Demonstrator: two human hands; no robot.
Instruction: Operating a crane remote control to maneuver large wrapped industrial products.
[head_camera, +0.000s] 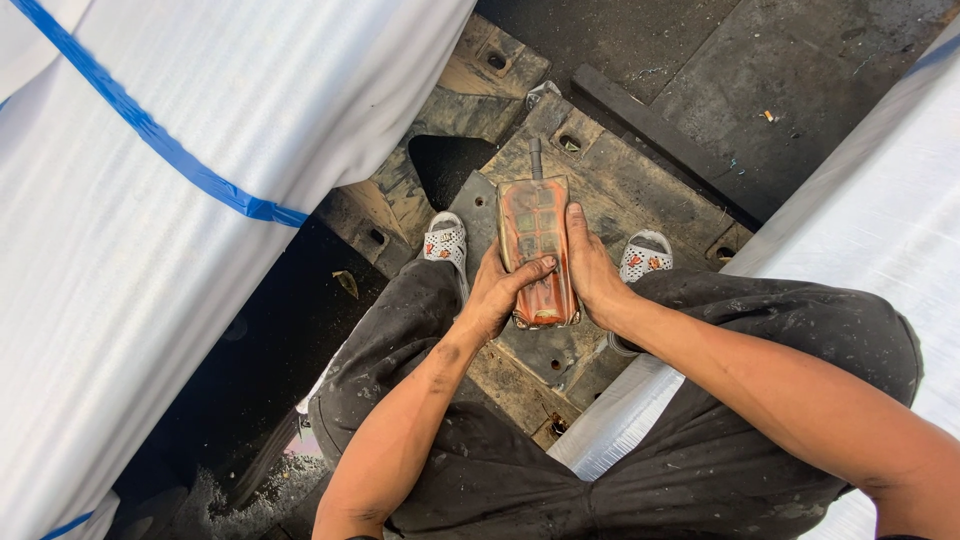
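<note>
Two bare hands cradle a grimy orange remote control box (537, 250) upright at waist height, its stubby antenna pointing away: the left hand (497, 292) wraps one edge with its thumb laid across the button face, the right hand (593, 268) clasps the other edge, fingers closed round the casing. Below, white perforated sandals (446, 241) stand on bolted, rusty steel plates (620, 180), flanked by white wrapped bundles (130, 250), one banded blue.

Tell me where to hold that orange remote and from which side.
Hold the orange remote by its long side edges, low on the body, coming from below. The button face then stays open to a thumb, as the left hand and right hand show.
</note>
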